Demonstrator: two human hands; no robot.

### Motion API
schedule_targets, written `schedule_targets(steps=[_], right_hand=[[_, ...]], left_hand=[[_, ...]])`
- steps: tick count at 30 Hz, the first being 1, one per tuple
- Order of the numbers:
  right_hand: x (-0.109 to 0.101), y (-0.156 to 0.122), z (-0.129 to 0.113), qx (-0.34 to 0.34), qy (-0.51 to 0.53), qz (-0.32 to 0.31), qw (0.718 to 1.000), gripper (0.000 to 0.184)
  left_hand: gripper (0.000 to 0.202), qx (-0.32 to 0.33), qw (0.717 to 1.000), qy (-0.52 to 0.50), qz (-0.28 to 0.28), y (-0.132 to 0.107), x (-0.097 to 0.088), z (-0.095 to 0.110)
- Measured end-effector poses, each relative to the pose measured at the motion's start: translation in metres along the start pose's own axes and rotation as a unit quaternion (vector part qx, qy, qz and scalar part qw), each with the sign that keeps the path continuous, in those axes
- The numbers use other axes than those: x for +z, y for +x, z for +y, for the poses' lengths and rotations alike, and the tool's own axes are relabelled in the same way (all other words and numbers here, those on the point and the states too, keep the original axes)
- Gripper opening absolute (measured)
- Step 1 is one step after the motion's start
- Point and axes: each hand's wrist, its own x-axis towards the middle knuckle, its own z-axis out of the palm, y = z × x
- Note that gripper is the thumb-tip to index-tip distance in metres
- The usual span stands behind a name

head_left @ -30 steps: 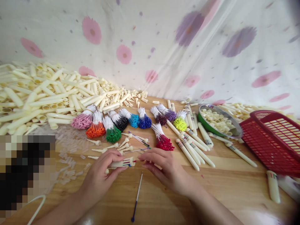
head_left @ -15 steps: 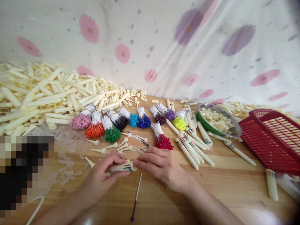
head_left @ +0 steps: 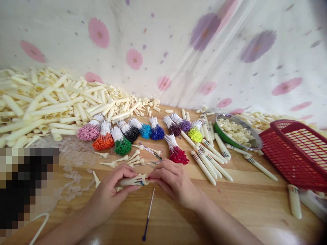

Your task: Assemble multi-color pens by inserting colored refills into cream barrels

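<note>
My left hand (head_left: 116, 185) is wrapped round a cream multicolour pen barrel (head_left: 134, 181), its slotted open end turned to the right. Coloured sliders show in the slots. At that open end, my right hand (head_left: 172, 180) pinches a red-tipped pen refill (head_left: 149, 177); most of it is hidden by the fingers and the barrel. Below the hands, a single purple-and-white refill (head_left: 148, 214) lies on the wooden table. Behind them stand rubber-banded refill bundles, among them a red bundle (head_left: 176, 151), a green bundle (head_left: 122, 141) and a blue bundle (head_left: 156, 128).
A big heap of cream barrels (head_left: 46, 102) covers the back left, with small clear tubes (head_left: 74, 177) before it. Assembled pens (head_left: 205, 166) lie right of centre. Farther right are a metal-rimmed green bowl (head_left: 224, 136) of slotted parts and a red plastic basket (head_left: 288, 156).
My right hand has drawn slightly away from the barrel's open end, and a bit of red now shows at its fingertips. The left hand keeps its grip, the barrel nearly still.
</note>
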Motion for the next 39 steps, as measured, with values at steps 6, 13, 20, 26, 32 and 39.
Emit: schedule_targets(steps=[6,13,20,26,32,39], right_hand=[[0.026,-0.01,-0.008,0.116,0.142,0.101,0.978,0.015],[0.022,-0.008,-0.012,0.116,0.121,0.101,0.981,0.015],[0.016,-0.004,-0.011,0.059,0.008,0.052,0.997,0.019],[0.017,-0.006,-0.011,0.122,0.095,0.047,0.987,0.02],[0.011,-0.006,-0.004,0.062,0.082,-0.004,0.995,0.018],[0.013,-0.006,-0.004,0.127,0.148,0.021,0.981,0.02]], left_hand=[[0.01,0.064,0.993,0.091,0.036,0.0,-0.004,-0.004],[0.008,0.109,0.982,0.144,0.059,0.005,-0.009,0.001],[0.008,0.139,0.972,0.18,0.065,0.005,-0.008,0.002],[0.01,0.171,0.96,0.214,0.058,0.003,-0.003,0.001],[0.01,0.168,0.965,0.193,0.061,0.003,-0.003,0.002],[0.012,0.194,0.964,0.175,0.052,0.004,-0.001,0.002]])
